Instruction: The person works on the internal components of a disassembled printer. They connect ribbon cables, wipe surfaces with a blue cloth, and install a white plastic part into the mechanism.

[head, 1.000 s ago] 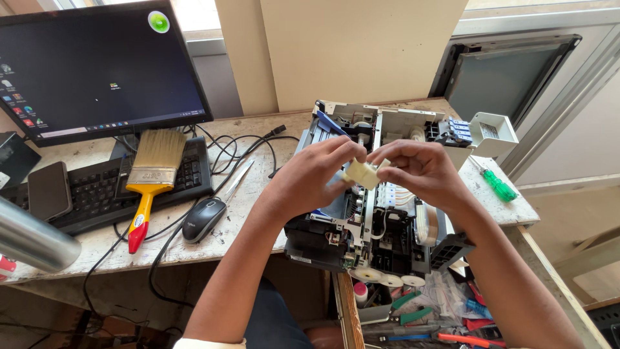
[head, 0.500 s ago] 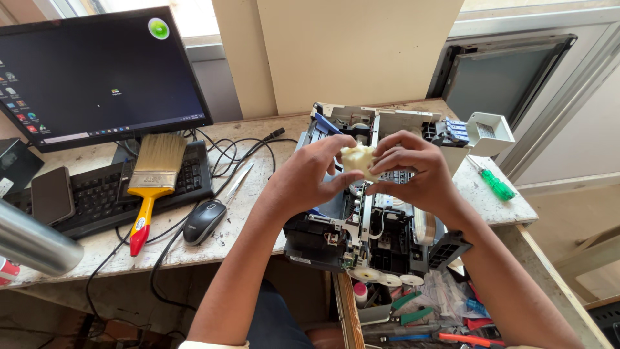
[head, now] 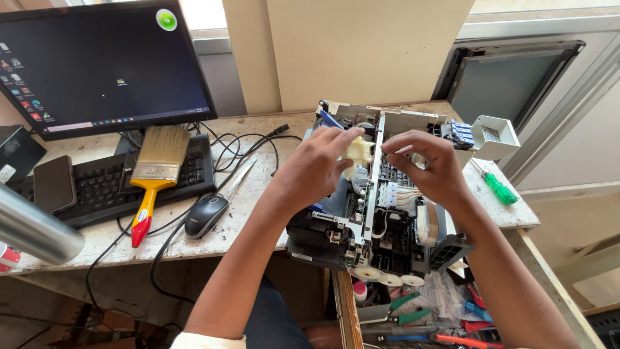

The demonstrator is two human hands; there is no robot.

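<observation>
The left hand (head: 316, 168) is pinching a small cream plastic part (head: 358, 152) between thumb and fingers (head: 345, 137), just above frame centre. The right hand (head: 429, 165) is hovering just beside it, fingers curled, gripping nothing. The part looks light, rigid and probably brittle; holding it by its edges appears safest. Below, an opened printer (head: 374, 220) is resting on the desk (head: 258, 136).

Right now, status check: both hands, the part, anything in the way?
Left hand pinching small cream plastic part; right hand fingertips just beside it, contact unclear. Part held over opened printer. Nothing between hands and printer.
</observation>
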